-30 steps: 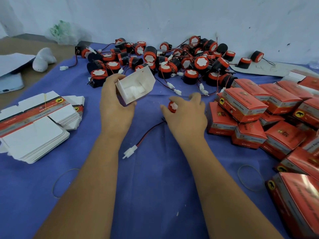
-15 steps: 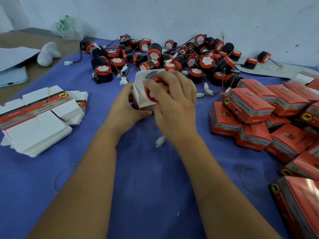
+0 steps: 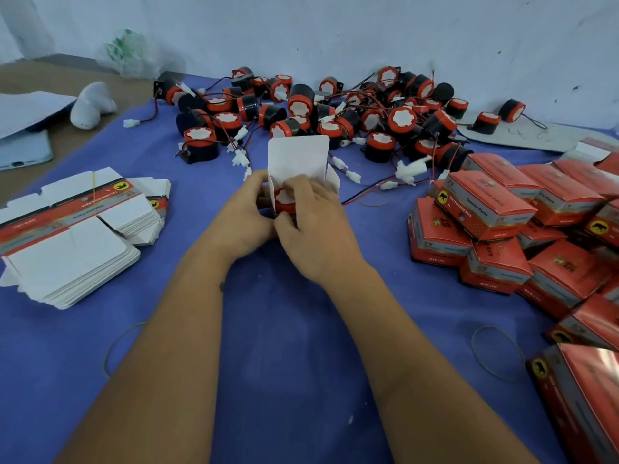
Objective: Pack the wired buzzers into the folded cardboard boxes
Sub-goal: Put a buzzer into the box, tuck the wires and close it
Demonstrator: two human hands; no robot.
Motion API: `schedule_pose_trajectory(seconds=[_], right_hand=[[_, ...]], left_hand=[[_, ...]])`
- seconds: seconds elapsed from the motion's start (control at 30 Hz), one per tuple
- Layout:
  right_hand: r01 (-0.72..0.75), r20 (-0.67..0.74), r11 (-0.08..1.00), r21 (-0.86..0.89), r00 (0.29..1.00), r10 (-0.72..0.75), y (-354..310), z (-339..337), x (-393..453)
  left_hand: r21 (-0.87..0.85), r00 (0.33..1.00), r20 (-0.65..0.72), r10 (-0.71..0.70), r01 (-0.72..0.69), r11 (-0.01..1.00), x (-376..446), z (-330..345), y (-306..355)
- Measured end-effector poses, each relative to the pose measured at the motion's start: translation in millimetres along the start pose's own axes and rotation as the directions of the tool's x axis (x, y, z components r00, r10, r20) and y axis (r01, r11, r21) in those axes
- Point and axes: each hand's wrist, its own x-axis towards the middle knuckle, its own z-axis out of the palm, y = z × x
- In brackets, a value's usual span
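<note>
Left hand [image 3: 246, 214] is gripping the open white cardboard box [image 3: 298, 165]; right hand [image 3: 315, 226] is pinching the red-capped black buzzer [image 3: 284, 199] inside it, "Genuine Parts" showing on red packed boxes [image 3: 485, 209] right of it.

Buzzer [image 3: 284, 199], formerly lifted from the cloth in the right hand [image 3: 315, 226] and brought to the box [image 3: 298, 165], is now seated within its open mouth, the box having been turned upright by the left hand [image 3: 244, 216], lid flap raised.
</note>
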Motion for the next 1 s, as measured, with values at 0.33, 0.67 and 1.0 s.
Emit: schedule_pose_trajectory(seconds=[0.33, 0.67, 1.0], right_hand=[[-0.227, -0.426, 0.844, 0.485, 0.782, 0.455, 4, -5, -8], [-0.094, -0.299, 0.538, 0.838, 0.746, 0.595, 24, -43, 6], [-0.025, -0.256, 0.905, 0.424, 0.955, 0.146, 6, -27, -4]], left_hand=[[0.006, 0.976, -0.211, -0.053, 0.056, 0.998, -1, 6, 0], [-0.001, 0.998, -0.036, -0.043, 0.043, 0.999, -2, 2, 2], [-0.027, 0.999, 0.042, -0.021, 0.022, 0.999, -5, -1, 4]])
